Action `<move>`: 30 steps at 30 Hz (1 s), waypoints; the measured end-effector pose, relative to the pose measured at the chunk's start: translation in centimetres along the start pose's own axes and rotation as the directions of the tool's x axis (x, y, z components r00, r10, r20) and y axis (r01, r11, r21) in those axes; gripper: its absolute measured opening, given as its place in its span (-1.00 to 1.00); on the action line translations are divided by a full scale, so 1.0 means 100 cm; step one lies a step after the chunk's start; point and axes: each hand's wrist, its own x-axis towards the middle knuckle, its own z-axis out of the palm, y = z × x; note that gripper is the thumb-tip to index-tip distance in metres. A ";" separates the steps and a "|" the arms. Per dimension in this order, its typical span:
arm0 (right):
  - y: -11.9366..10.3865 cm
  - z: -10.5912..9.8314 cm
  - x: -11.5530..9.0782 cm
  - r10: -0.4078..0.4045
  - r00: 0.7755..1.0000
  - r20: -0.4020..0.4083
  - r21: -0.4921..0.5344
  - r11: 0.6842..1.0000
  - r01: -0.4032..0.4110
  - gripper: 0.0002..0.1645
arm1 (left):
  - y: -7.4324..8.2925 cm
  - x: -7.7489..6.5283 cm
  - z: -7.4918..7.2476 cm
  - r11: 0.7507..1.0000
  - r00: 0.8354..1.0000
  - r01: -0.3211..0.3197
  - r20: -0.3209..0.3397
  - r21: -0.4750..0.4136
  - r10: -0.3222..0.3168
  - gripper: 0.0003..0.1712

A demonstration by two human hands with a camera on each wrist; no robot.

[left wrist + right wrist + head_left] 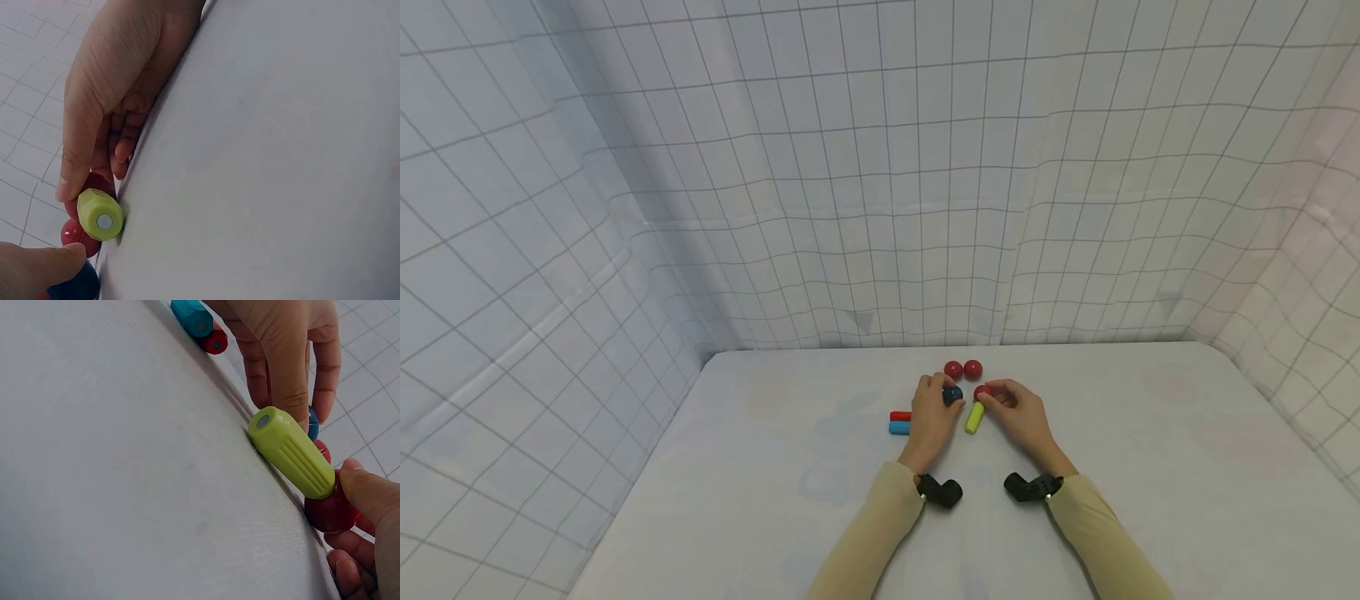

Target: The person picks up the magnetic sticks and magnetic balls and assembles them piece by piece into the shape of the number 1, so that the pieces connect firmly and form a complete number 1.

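Observation:
My left hand (932, 417) grips a dark blue ball (952, 395) between thumb and fingers, low over the white table. To its right, my right hand (1021, 417) pinches a glossy red ball (328, 515). A lime-green grooved rod (290, 453) meets that ball at one end and points back toward me; a round grey disc (104, 222) shows in its near end. In the right wrist view the left fingers partly hide the blue ball (314, 425).
Two more red balls (953, 369) (973, 369) lie just behind the hands. A red rod (901, 416) and a light-blue rod (899, 428) lie side by side at the left hand, partly covered by it. White grid-patterned cloth (880, 183) hangs behind the table (760, 500).

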 end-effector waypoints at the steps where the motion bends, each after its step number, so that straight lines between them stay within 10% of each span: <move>1: 0.000 0.000 0.000 -0.006 1.000 -0.002 -0.002 1.000 0.006 -0.57 | 0.000 0.000 0.000 1.000 1.000 -0.004 0.000 -0.002 0.004 -0.66; 30: -0.001 -0.003 0.001 -0.077 0.997 -0.020 -0.065 0.995 0.076 -0.56 | 0.002 -0.021 -0.020 0.998 0.997 -0.044 0.058 0.037 0.042 -0.66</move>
